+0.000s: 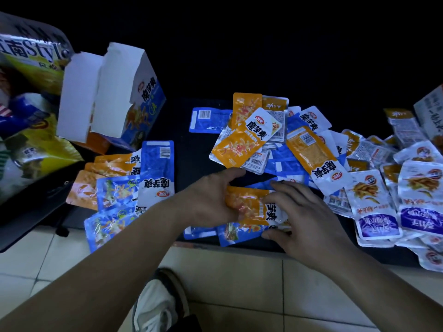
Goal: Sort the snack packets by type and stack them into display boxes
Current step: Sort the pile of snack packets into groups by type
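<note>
An orange snack packet [249, 206] lies at the front middle of the dark table, held between both hands. My left hand [206, 200] grips its left end with the index finger stretched out past it. My right hand [304, 216] holds its right end, fingers curled over the white part. Blue packets [236, 232] lie under it. A mixed heap of orange and blue packets [273, 142] sits behind. Sorted orange and blue packets [124, 185] lie in rows at the left. An open blue display box [115, 97] stands at the back left.
White-and-purple packets [412, 200] crowd the right side, with a box corner [431, 109] at the far right. Large snack bags [26, 97] lean at the far left. The table's front edge [239, 246] runs above a tiled floor where a shoe [158, 303] shows.
</note>
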`<state>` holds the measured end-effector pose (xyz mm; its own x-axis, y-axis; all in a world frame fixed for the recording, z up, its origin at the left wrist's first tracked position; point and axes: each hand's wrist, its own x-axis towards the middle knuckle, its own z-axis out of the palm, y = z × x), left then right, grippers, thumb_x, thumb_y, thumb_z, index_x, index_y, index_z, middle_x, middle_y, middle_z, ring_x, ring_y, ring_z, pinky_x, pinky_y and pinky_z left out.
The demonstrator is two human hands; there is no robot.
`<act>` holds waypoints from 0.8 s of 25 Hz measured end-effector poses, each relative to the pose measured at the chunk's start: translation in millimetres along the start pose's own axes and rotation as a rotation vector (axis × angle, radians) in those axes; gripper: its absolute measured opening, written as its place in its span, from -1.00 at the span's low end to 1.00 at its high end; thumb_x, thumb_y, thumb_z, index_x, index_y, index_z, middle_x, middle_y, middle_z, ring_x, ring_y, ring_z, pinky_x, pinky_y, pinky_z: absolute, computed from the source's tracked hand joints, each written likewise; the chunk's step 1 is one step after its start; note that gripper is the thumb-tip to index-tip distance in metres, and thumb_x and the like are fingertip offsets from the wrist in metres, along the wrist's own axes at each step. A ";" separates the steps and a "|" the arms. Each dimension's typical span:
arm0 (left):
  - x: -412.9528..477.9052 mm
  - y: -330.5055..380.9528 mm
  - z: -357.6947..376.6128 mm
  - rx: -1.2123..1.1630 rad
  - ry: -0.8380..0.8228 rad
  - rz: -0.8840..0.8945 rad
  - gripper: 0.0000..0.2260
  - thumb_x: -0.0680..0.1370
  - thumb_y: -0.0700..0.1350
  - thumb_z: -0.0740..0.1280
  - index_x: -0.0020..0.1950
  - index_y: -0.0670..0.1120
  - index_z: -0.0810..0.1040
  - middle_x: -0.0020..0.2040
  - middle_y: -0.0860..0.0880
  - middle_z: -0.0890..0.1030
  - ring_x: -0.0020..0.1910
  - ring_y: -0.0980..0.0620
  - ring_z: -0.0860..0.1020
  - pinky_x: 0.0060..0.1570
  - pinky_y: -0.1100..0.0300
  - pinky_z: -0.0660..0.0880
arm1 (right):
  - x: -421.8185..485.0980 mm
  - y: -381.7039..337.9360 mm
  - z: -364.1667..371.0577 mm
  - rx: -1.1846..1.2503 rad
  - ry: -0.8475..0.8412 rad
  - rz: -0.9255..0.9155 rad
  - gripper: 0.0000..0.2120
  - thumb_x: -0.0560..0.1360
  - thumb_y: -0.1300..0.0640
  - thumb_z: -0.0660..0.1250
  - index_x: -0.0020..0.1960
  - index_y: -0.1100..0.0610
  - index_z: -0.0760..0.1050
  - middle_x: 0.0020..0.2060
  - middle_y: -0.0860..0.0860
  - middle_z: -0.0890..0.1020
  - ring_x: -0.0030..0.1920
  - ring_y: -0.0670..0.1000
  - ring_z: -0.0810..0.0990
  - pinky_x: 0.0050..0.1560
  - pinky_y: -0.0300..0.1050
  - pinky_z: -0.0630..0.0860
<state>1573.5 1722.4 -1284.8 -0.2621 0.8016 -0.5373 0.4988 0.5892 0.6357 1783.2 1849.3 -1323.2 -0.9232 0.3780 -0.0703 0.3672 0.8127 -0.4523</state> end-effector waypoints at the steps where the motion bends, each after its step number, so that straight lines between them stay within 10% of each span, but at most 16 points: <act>1: -1.0 -3.1 4.2 -0.013 0.011 0.004 -0.27 0.45 -0.03 0.59 0.54 0.18 0.33 0.26 0.22 0.47 0.22 0.19 0.51 0.17 0.26 0.49 | 0.6 -0.9 -1.1 0.001 0.012 -0.005 -0.39 0.34 -0.23 0.56 0.30 -0.19 0.40 0.44 -0.14 0.44 0.47 0.04 0.37 0.30 0.11 0.49; 11: -25.7 0.2 1.7 -0.190 0.181 0.155 -0.59 0.47 -0.28 0.49 0.19 0.13 0.57 0.00 0.10 0.63 -0.08 0.14 0.63 -0.10 0.13 0.61 | 2.3 -18.9 -3.6 0.085 0.076 -0.012 -0.40 0.33 -0.24 0.54 0.29 -0.12 0.45 0.54 -0.06 0.31 0.58 0.06 0.22 0.37 0.11 0.41; 20: -94.5 -79.5 -93.3 0.036 0.419 0.054 -0.50 0.49 -0.22 0.51 0.29 0.25 0.55 0.14 0.23 0.51 -0.01 0.27 0.59 -0.03 0.25 0.58 | 66.9 -113.9 9.0 0.569 -0.098 0.083 -0.52 0.51 -0.16 0.44 0.39 -0.37 0.42 0.58 -0.41 -0.06 0.48 -0.47 -0.03 0.36 -0.29 0.22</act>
<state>1481.5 1609.3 -1232.8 -0.5442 0.8075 -0.2277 0.5475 0.5474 0.6329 1678.6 1778.0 -1284.3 -0.9100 0.3654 -0.1962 0.3453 0.4054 -0.8464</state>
